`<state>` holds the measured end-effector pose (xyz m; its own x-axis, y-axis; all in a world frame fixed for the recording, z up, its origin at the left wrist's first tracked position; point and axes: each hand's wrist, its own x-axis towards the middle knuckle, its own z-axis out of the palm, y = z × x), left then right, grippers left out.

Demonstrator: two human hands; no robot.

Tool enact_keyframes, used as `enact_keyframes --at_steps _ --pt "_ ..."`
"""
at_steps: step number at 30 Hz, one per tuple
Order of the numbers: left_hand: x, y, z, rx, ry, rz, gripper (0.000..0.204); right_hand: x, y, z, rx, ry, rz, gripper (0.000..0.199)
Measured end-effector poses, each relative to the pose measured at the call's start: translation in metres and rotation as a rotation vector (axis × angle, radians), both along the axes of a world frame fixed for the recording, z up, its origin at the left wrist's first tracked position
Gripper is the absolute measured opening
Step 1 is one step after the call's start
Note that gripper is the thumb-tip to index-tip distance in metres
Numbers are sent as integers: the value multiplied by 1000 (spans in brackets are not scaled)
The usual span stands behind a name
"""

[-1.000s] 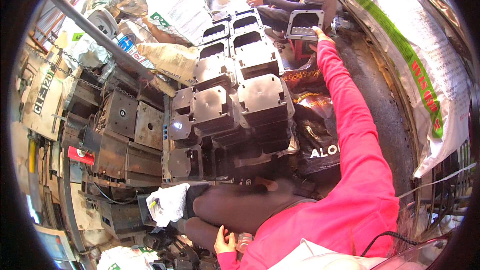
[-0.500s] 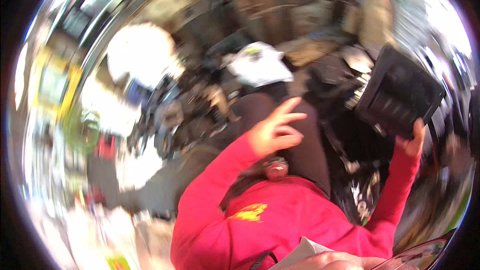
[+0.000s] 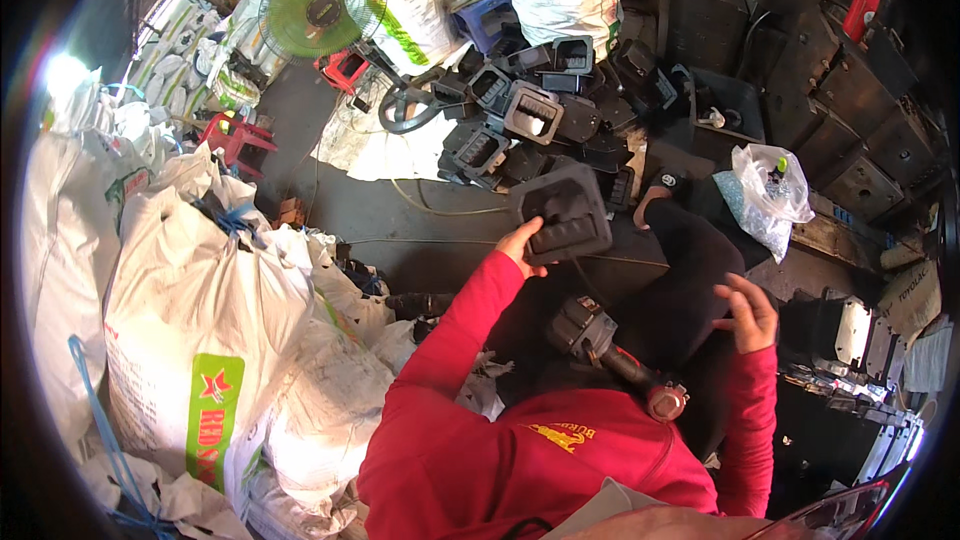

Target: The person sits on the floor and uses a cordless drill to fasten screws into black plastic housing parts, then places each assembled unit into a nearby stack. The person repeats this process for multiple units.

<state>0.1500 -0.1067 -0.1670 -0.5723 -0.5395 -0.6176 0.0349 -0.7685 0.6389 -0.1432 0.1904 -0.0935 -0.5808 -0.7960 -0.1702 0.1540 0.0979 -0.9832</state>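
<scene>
My left hand grips the near left edge of a black plastic housing, a boxy frame with a recessed middle. The thumb lies on its inner side, and the housing is held up over the dark floor in front of me. Over my right thigh, my right hand is raised with its fingers apart and nothing in them. A handheld power tool, like an angle grinder, rests in my lap between the two hands. Past the held piece, similar black housings lie in a heap.
Large white sacks crowd the left side. A green fan and a red stool stand farther back. Beside my right leg is a clear plastic bag. Stacks of dark parts line the right.
The view has swung left. Earlier my right hand held a black housing out to the right and my left was empty; now my left holds a black housing and my right is empty.
</scene>
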Motion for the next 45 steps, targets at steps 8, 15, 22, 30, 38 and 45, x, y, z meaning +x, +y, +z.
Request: enact_keyframes --at_steps 8,15,22,30,38,45 --pt "24 -150 -133 124 -162 427 49 -61 88 -90 153 -154 -496 35" --pt "-36 -266 -84 -25 -130 556 71 -52 84 -80 152 -106 -583 33" --pt "-81 -211 -83 -490 9 -350 47 -27 73 -30 105 -185 -602 29" --pt "-90 -46 -57 -600 -196 -766 56 3 168 89 207 723 -690 19" --pt "-148 30 44 -889 -203 -947 54 -52 337 169 961 1184 -1012 39" --pt "-199 120 111 -1035 207 -1127 52 -115 371 157 1372 934 -587 105"
